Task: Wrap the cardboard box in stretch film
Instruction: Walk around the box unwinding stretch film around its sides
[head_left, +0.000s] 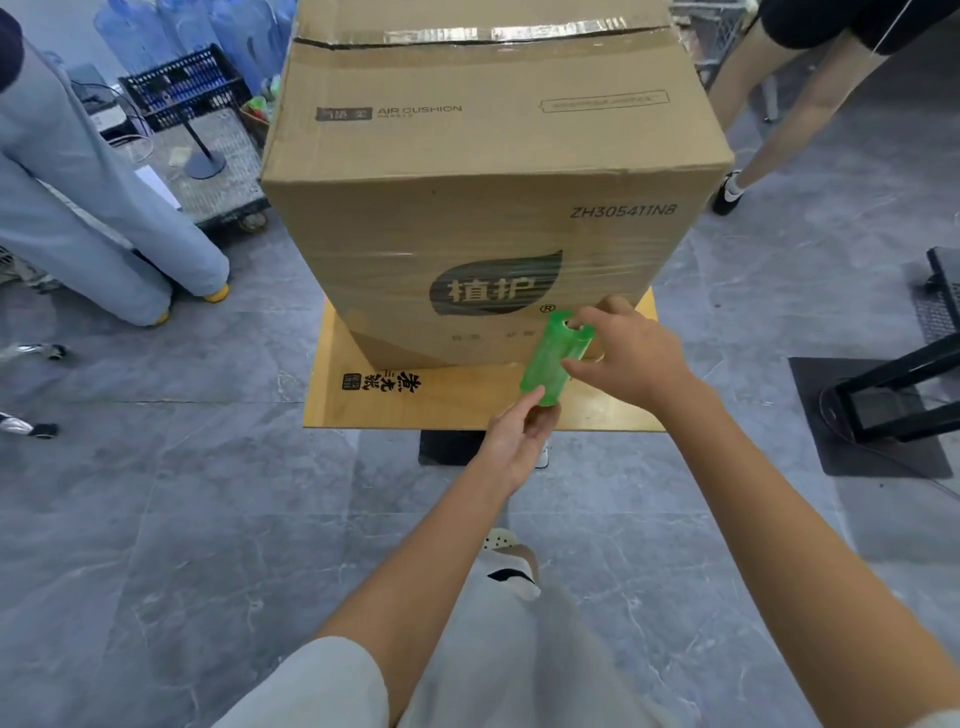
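Note:
A tall cardboard box stands on a small wooden table. Clear stretch film bands its lower front, across the dark leaf logo. A green roll of stretch film is held tilted in front of the box's lower right. My right hand grips the roll's upper end, fingers at its open core. My left hand holds the roll's lower end from below.
A person in light blue trousers stands at the left near a black crate on a wheeled cart. Another person's legs are at the upper right. A black stand sits on the grey tiled floor at the right.

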